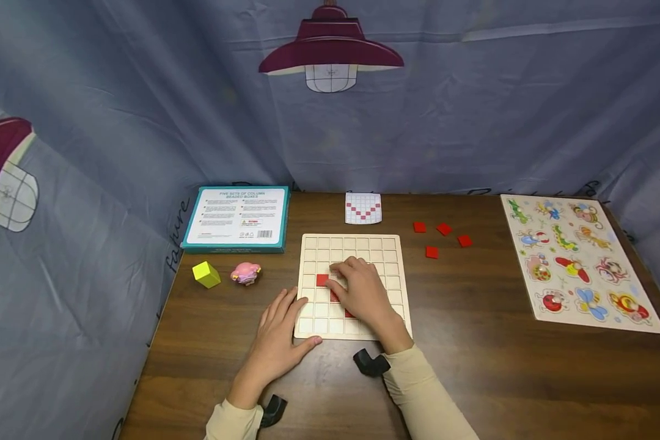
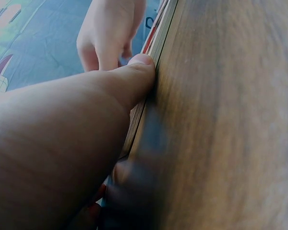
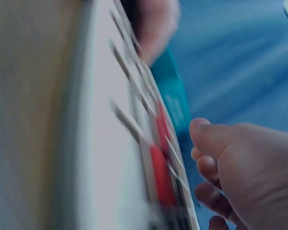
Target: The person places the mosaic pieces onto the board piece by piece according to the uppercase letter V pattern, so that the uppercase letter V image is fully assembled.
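- Wooden grid board (image 1: 323, 244): mid-table, flat, directly in front of the person.
- Three red tiles (image 1: 322, 280) sit in its cells, stepping diagonally down toward the near side; right hand partly covers the two nearer ones.
- Right hand (image 1: 363, 294): over the board, by those tiles. Thumb and index bent with a clear gap between tips; nothing visible in the grip. Can't tell from here whether a fingertip touches wood.
- Left hand (image 1: 277, 335): at the board's near-left corner, fingers extended and slightly spread, thumb on the near edge. Steadying contact only, not gripping.
- Pattern card (image 1: 363, 200): just behind the board, red V of squares printed on it.
- Four loose red tiles (image 1: 431, 252): on the table, right of the card.
- Left side: teal-edged box (image 1: 236, 214), yellow cube (image 1: 206, 275), pink toy (image 1: 245, 273).
- Far right: insect puzzle (image 1: 574, 299).
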A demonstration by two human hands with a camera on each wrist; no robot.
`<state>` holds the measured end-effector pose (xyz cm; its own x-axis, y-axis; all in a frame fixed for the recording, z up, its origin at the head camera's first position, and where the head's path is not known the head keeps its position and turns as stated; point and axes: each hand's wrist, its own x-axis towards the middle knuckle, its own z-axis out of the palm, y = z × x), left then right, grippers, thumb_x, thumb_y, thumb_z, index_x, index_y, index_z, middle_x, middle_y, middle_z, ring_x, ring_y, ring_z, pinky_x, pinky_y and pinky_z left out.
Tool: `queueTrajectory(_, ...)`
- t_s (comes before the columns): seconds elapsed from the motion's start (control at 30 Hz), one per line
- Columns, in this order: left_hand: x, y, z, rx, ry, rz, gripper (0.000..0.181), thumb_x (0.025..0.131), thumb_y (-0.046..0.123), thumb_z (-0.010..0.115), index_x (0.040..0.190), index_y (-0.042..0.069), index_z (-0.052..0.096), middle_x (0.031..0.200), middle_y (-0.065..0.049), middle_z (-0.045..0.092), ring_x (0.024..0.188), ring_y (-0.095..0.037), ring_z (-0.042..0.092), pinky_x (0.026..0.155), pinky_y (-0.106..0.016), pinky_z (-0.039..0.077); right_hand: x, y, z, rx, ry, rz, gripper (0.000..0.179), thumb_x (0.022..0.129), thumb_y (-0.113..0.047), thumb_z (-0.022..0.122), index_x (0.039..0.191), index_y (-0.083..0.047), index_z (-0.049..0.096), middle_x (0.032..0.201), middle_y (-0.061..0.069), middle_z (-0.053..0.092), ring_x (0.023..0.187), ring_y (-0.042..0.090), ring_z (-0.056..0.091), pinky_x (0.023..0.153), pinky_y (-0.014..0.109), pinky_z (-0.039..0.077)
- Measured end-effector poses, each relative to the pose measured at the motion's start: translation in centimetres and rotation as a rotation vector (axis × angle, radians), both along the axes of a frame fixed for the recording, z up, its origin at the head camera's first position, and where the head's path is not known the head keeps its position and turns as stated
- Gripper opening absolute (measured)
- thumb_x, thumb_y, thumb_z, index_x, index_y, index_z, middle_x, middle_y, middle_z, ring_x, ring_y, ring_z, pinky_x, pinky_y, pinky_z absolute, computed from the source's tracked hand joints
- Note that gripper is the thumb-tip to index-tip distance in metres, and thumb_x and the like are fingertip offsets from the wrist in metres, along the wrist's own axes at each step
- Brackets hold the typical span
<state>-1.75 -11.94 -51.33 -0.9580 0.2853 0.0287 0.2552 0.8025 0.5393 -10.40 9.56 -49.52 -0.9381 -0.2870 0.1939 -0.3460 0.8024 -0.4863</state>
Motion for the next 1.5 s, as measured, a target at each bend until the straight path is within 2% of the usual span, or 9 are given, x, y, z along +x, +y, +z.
queueTrajectory(0.13,0.0,0.2,0.1,0.008,-0.004,-0.004,0.082,0.085,0.054,0.077,0.150,0.012,0.047,0.165,-0.012,0.033,0.155,-0.036,0.025,0.120,-0.062,0.027,-0.7,3.8,0.2,-0.134,0.014,-0.057,0.029,0.091,-0.025,0.078,0.116,-0.009,0.075,0.093,0.003,0.066,0.087,0.021,0.059,0.081,0.038,0.047)
queueTrajectory(0.27,0.0,0.2,0.2,0.013,-0.004,0.002,0.082,0.085,0.053,0.078,0.149,0.012,0.047,0.166,-0.012,0.032,0.155,-0.035,0.024,0.120,-0.062,0.026,-1.3,8.6,0.2,-0.227,0.063,-0.153,0.029,0.090,-0.019,0.079,0.114,-0.005,0.075,0.091,0.009,0.065,0.083,0.023,0.056,0.076,0.037,0.045)
queueTrajectory(0.43,0.0,0.3,0.2,0.019,0.007,-0.004,0.083,0.084,0.052,0.079,0.150,0.013,0.047,0.165,-0.012,0.033,0.155,-0.035,0.025,0.119,-0.062,0.027,-1.1,14.4,-0.6,-0.197,0.114,-0.301,0.031,0.089,-0.017,0.080,0.114,-0.001,0.073,0.095,0.014,0.064,0.087,0.029,0.058,0.079,0.043,0.044)
queueTrajectory(0.6,0.1,0.2,0.0,0.025,0.012,-0.011,0.083,0.085,0.052,0.078,0.150,0.013,0.046,0.165,-0.012,0.033,0.155,-0.035,0.025,0.119,-0.063,0.028,-0.5,18.0,-1.6,-0.155,0.108,-0.382,0.037,0.088,-0.016,0.081,0.118,0.001,0.070,0.098,0.020,0.063,0.092,0.037,0.058,0.084,0.053,0.044)
queueTrajectory(0.83,0.2,0.2,0.0,0.029,-0.004,0.005,0.082,0.085,0.052,0.077,0.151,0.014,0.046,0.167,-0.010,0.031,0.156,-0.034,0.024,0.119,-0.064,0.027,-1.1,18.9,-2.3,-0.112,0.007,-0.389,0.053,0.091,-0.028,0.078,0.132,0.002,0.061,0.105,0.022,0.062,0.103,0.042,0.053,0.094,0.058,0.042)
queueTrajectory(1.0,0.2,0.2,0.1,0.031,-0.007,0.006,0.082,0.086,0.053,0.077,0.151,0.014,0.046,0.167,-0.010,0.031,0.156,-0.035,0.023,0.119,-0.064,0.026,-1.4,18.8,-2.5,-0.072,-0.003,-0.394,0.062,0.090,-0.030,0.078,0.139,0.002,0.056,0.106,0.023,0.062,0.103,0.044,0.052,0.092,0.059,0.042)
queueTrajectory(1.1,0.1,0.2,0.2,0.030,-0.008,0.006,0.082,0.086,0.053,0.077,0.151,0.014,0.046,0.166,-0.010,0.031,0.156,-0.035,0.023,0.119,-0.064,0.026,-1.5,18.7,-2.7,-0.068,-0.003,-0.396,0.057,0.091,-0.029,0.077,0.136,0.000,0.060,0.107,0.022,0.062,0.103,0.044,0.053,0.091,0.059,0.042)
queueTrajectory(1.3,0.1,0.2,0.3,0.033,-0.016,0.009,0.082,0.085,0.053,0.077,0.151,0.014,0.046,0.166,-0.011,0.032,0.156,-0.036,0.024,0.120,-0.064,0.026,-1.5,18.5,-2.8,-0.084,-0.018,-0.413,0.032,0.096,-0.024,0.070,0.118,0.000,0.067,0.106,0.022,0.063,0.106,0.044,0.053,0.094,0.056,0.040)
queueTrajectory(1.5,0.1,0.1,0.2,0.024,-0.018,0.010,0.081,0.085,0.053,0.078,0.150,0.015,0.047,0.166,-0.011,0.033,0.155,-0.036,0.025,0.119,-0.063,0.026,-1.5,18.6,-3.1,-0.095,0.001,-0.404,0.038,0.095,-0.016,0.065,0.130,0.000,0.062,0.104,0.021,0.064,0.105,0.044,0.053,0.092,0.057,0.040)
